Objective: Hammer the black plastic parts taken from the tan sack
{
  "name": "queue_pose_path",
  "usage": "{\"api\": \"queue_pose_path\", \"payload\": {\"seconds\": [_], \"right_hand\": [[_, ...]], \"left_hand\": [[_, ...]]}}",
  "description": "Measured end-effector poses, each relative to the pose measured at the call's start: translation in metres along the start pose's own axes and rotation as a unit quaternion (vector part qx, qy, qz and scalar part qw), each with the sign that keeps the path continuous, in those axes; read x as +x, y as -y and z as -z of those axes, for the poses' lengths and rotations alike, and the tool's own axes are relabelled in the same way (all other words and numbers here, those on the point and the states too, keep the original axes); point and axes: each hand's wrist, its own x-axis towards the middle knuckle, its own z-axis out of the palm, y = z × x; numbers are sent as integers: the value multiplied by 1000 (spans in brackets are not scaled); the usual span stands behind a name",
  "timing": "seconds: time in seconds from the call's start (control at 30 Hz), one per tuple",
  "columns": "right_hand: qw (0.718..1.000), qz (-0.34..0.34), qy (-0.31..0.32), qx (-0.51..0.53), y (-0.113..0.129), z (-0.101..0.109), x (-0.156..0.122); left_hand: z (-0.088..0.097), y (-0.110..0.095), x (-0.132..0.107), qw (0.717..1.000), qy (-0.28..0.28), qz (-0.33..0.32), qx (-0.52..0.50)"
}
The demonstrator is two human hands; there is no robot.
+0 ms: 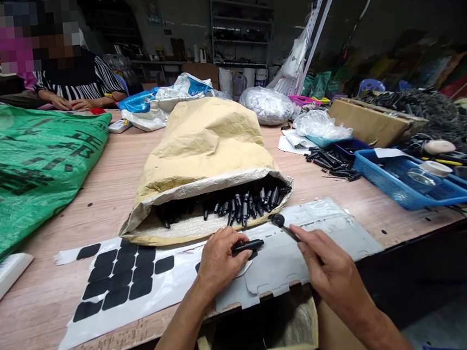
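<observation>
My left hand is closed around a small black plastic part, held flat just above a grey sheet at the table's near edge. My right hand pinches a thin tool whose round black tip points toward the sack mouth. Right behind both hands lies a tan paper sack on its side, open toward me, with several black parts spilling from it. To the left of my left hand is a white backing sheet with several black rounded-square stickers.
A big green woven bag covers the table's left. Blue trays, a cardboard box and loose black parts fill the right. Plastic bags sit behind the sack. Other people sit at the far left. An open sack hangs below the table edge.
</observation>
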Motion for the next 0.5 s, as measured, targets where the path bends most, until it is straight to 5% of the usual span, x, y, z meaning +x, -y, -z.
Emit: {"api": "queue_pose_path", "payload": {"seconds": [0.27, 0.5], "right_hand": [[957, -108, -42, -268, -85, 11, 25], [943, -111, -54, -309, -101, -9, 24]], "left_hand": [[-1, -2, -2, 1000, -12, 2, 9], [0, -2, 0, 1000, -5, -6, 30]]}}
